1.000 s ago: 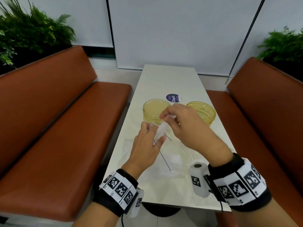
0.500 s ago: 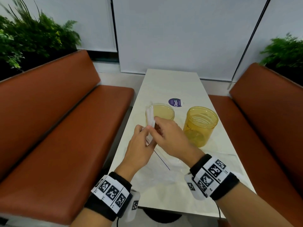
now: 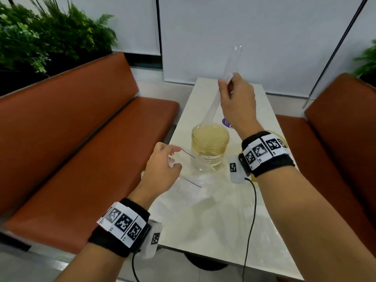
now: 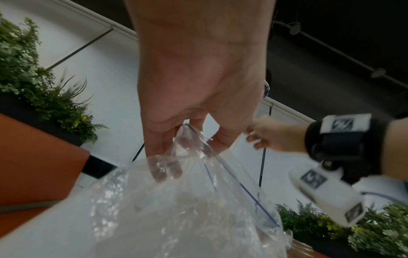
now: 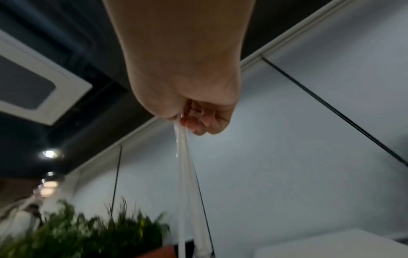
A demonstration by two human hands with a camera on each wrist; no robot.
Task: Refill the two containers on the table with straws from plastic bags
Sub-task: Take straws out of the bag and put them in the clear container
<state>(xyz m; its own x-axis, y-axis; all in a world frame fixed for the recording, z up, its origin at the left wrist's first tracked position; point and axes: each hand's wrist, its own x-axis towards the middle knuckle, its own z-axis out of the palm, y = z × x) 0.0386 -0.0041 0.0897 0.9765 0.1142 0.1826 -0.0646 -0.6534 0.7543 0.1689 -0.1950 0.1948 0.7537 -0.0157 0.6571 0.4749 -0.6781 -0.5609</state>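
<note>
The right hand (image 3: 238,98) pinches clear straws (image 3: 213,106) above the yellow container (image 3: 209,147), their lower ends at its mouth. The left hand (image 3: 162,169) grips the plastic bag (image 3: 195,186) beside it on the desk (image 3: 213,231).

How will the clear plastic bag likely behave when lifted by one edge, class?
The plastic bag probably sags: it creases below the left hand pinching its rim. Its thin, see-through film suggests lightness. Its glossy surface may slip from a loose grip.

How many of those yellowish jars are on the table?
2. One jar stands mid-table, with the straws held by the right hand reaching its mouth. The second jar is mostly hidden behind the right wrist; only its rim shows.
</note>
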